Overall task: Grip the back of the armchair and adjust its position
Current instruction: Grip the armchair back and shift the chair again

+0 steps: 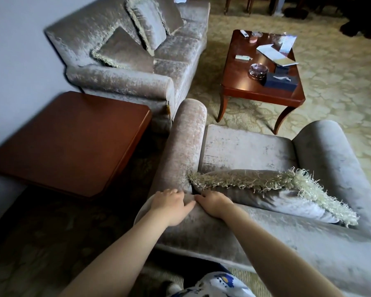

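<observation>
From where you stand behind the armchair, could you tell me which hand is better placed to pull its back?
Probably the right hand: it lies on the top of the armchair back, beside the fringed cushion. The left hand sits at the corner, by the armrest.

Under my fingers (171,192) the armchair (244,232) is shiny crushed velvet; beyond them, a fringed cushion (266,194); leftward, a polished wooden side table (73,142).

Armchair (244,151) on patterned carpet (341,86)
</observation>
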{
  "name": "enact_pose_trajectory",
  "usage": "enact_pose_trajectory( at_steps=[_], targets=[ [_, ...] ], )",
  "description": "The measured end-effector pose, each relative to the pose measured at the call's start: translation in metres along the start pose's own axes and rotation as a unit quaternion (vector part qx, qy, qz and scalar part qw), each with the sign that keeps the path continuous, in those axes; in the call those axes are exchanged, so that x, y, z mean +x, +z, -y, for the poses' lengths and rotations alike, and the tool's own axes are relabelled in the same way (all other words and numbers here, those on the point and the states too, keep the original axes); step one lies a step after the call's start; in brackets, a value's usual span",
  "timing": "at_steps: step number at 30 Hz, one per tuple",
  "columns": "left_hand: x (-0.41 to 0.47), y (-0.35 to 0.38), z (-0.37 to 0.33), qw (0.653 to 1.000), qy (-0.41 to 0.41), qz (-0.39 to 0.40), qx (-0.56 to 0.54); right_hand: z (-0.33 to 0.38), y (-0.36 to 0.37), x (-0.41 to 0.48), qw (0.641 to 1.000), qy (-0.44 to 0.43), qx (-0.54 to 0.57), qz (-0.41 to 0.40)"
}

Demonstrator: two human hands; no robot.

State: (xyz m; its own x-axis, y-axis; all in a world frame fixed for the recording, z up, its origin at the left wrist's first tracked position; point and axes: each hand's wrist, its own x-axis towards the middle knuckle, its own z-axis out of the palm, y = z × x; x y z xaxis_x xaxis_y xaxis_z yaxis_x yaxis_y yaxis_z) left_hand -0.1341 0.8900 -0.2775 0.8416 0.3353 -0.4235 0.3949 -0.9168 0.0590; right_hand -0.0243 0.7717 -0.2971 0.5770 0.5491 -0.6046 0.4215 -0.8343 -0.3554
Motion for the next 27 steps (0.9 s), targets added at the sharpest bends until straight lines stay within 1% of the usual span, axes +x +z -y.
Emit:
enact_pose_trajectory(
  at_steps=[4,7,10,13,17,21,27],
  targets=[
    [0.004,0.002,0.004,1.0,0.003,-0.015,-0.008,-0.003,0.002,0.007,1.0,0.001,-0.004,-0.001],
    [0.01,-0.003,0.005,1.0,-0.007,0.002,-0.024,0.0,-0.003,0.013,1.0,-0.003,-0.001,0.006],
    [0.018,-0.018,0.01,0.999,-0.008,-0.016,-0.037,0.004,-0.021,0.017,1.0,-0.02,0.015,-0.01],
    [0.017,-0.019,0.013,0.999,-0.016,-0.021,-0.021,0.001,-0.023,0.007,0.999,-0.027,0.021,-0.028],
    [-0.002,-0.009,0.008,0.999,-0.018,-0.026,0.0,-0.015,-0.014,-0.012,0.999,-0.011,0.018,-0.045],
    [-0.008,-0.011,0.01,0.999,-0.002,-0.042,0.012,-0.019,-0.015,-0.018,0.999,-0.012,0.015,-0.04],
    [-0.012,-0.011,0.006,0.999,-0.012,-0.036,0.019,-0.02,-0.012,-0.02,0.999,-0.001,0.005,-0.034]
  ],
)
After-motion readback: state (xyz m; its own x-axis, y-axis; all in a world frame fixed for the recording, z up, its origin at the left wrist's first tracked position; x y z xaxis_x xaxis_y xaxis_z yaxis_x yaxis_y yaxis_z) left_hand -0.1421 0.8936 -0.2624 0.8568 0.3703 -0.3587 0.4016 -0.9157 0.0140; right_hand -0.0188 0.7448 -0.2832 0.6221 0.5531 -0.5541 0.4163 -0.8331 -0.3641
